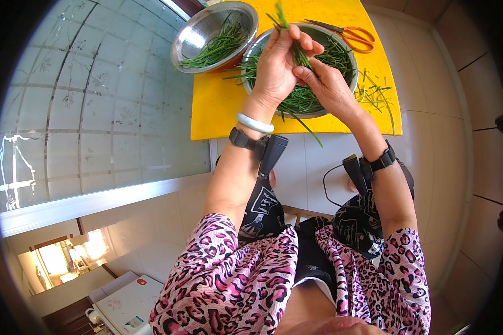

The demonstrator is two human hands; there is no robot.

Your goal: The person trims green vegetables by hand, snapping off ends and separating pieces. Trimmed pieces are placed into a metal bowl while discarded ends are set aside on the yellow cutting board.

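A small bunch of long green leaves, apparently chives, is held upright between my two hands. My left hand grips it near the top, and the tips stick up past the thumb. Lower on the same bunch, my right hand pinches with thumb and fingers. Both hands are above a metal bowl full of more green leaves, with a few strands hanging over its front rim. A metal colander to the left of the bowl is tilted and holds another heap of greens.
Scissors with orange handles lie at the bowl's back right. Loose green scraps are scattered on the yellow table. A frosted glass panel stands on the left, and a tiled wall on the right.
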